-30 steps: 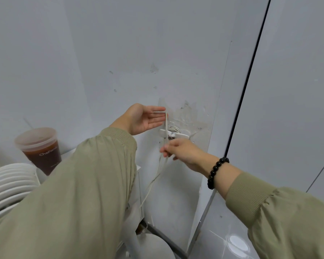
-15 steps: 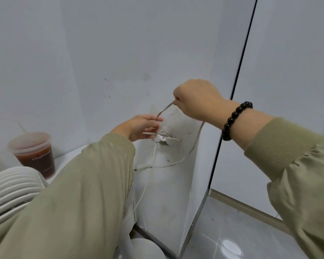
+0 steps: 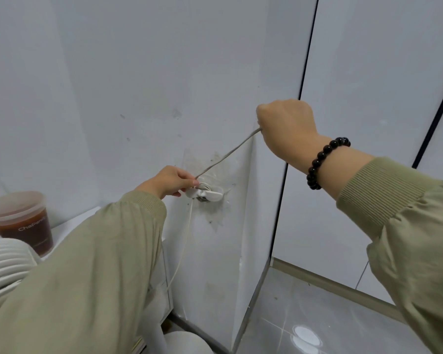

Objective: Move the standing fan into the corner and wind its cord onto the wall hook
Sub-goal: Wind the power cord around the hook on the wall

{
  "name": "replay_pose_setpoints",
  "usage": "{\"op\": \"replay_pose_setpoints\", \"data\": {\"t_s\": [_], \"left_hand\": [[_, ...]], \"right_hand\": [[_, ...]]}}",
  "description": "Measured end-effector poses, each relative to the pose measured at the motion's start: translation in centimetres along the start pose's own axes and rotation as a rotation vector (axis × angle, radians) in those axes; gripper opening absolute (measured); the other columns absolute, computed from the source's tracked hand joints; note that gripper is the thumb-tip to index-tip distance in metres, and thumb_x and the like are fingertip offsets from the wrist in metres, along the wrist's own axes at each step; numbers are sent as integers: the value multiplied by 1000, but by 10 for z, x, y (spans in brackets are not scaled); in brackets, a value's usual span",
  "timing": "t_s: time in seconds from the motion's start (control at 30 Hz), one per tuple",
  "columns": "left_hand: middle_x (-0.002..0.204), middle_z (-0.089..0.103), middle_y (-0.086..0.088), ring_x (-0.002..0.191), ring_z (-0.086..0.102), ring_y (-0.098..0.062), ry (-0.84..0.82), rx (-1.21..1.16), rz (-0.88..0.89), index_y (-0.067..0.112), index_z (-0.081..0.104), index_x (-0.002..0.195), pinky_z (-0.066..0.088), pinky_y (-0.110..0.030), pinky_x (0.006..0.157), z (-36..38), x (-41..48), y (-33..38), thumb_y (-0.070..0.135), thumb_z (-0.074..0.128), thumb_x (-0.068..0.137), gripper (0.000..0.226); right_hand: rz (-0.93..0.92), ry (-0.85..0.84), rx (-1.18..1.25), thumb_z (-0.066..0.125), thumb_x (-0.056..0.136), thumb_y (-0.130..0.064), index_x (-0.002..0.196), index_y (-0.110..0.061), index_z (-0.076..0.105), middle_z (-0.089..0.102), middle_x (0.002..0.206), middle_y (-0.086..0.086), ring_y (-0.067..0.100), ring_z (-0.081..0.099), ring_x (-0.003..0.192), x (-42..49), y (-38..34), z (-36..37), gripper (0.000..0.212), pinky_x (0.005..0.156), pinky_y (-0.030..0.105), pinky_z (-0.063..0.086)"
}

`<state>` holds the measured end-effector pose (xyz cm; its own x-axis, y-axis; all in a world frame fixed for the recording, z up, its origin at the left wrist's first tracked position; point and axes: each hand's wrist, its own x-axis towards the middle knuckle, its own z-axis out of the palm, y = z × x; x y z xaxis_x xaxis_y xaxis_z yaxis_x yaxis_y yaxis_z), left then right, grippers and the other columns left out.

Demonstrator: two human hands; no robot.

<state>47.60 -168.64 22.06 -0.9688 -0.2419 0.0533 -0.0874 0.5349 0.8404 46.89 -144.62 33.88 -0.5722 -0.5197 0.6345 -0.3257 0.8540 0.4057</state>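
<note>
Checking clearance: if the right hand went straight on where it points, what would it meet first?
The right hand, gripping the cord, would probably meet the white wall just beyond its knuckles; depth is unclear.

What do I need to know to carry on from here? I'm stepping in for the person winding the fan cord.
Right hand: fist gripping the cord, pulled taut up and right of the wall hook.
Left hand: pinches the cord at the hook.
Fan: stands by the wall, below the hook.
Done: a few turns sit on the hook.
Left: wrap the taut length on; how much remains in the fist is hidden.
</note>
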Motion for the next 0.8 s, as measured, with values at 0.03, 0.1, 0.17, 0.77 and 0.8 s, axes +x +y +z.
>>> {"op": "replay_pose_setpoints", "data": {"t_s": [0.03,0.1,0.17,0.77,0.8], "left_hand": [[74,62,-1,68,55,-10,3,-2,7,13,70,84,45,-22,62,0,0,0,16,67,85,4],[74,63,-1,68,56,-9,16,-4,16,14,70,81,46,-22,62,1,1,-1,16,68,84,4],[74,63,0,69,56,-9,34,-1,22,13,70,81,45,-21,61,0,1,-1,15,69,83,3],[91,65,-11,67,58,-12,125,-87,-60,9,67,93,43,-22,60,1,2,4,-4,56,83,20],[91,65,-11,70,58,-13,138,-85,-72,9,67,90,43,-22,60,0,2,4,-6,54,82,21]], "right_hand": [[22,-10,41,51,83,5,58,-11,29,30,53,2,17,23,45,-1,0,5,37,44,23,14],[103,-85,229,50,84,0,62,-8,41,36,56,2,21,33,49,-3,-1,13,25,45,21,20],[169,-265,459,52,82,-2,68,-7,54,39,57,4,26,41,57,-5,-3,16,15,46,20,27],[252,-447,933,54,94,-25,86,-6,59,47,62,5,25,49,60,13,-99,70,21,49,26,34],[249,-388,900,53,94,-22,87,-5,60,48,65,6,26,49,67,16,-100,72,20,55,27,34]]}}
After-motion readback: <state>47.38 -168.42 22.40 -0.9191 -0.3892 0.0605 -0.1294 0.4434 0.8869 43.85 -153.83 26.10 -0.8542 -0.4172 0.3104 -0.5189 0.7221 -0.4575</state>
